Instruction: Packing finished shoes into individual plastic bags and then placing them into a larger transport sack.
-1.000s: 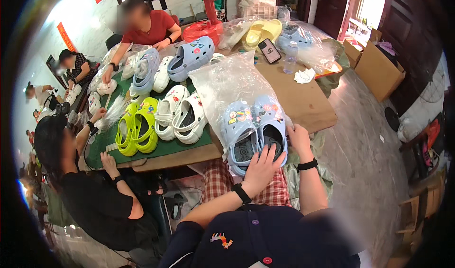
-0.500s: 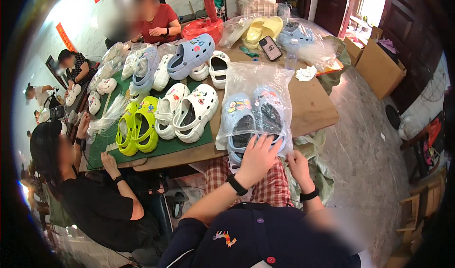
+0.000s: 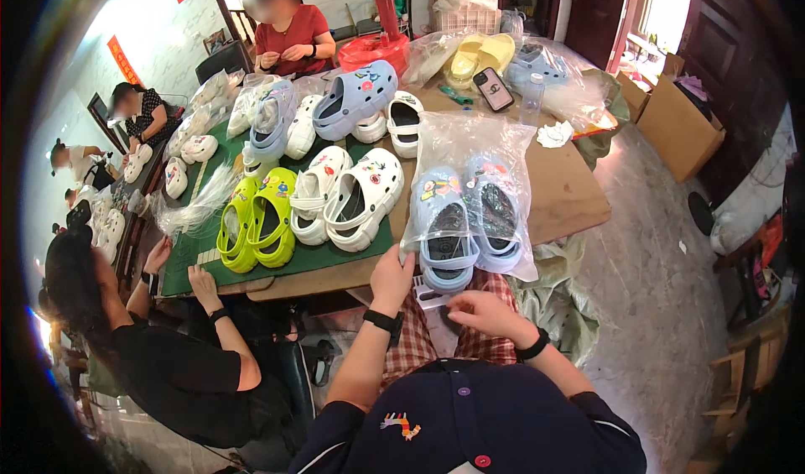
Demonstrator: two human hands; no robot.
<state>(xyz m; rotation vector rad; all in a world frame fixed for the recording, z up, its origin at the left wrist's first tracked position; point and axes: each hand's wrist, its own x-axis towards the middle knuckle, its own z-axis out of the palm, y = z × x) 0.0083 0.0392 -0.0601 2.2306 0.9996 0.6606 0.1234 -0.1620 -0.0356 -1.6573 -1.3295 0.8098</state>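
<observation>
A pair of light blue clogs [image 3: 444, 201] with charms on top lies inside a clear plastic bag [image 3: 520, 151] at the table's near edge. Their heel ends point toward me, at the bag's near end. My left hand [image 3: 392, 279] is closed on the bag's near left edge, thumb and fingers pinched together. Just below the bag, over my lap, my right hand [image 3: 490, 315] hovers apart from it with loosely bent fingers and nothing visible in them. Between my hands, under the clogs, a small white object [image 3: 430, 293] shows in part.
Lime green clogs [image 3: 272, 218], white clogs [image 3: 363, 201] and more blue clogs [image 3: 356, 101] stand left on a green mat [image 3: 369, 243]. A phone [image 3: 493, 90], a bottle [image 3: 532, 96] and yellow clogs [image 3: 480, 59] lie farther back. A co-worker in black [image 3: 180, 356] sits at my left.
My left hand has moved from the top of the clogs to the bag's left edge. The right hand has left the bag's right corner and come left and down. The view has shifted slightly.
</observation>
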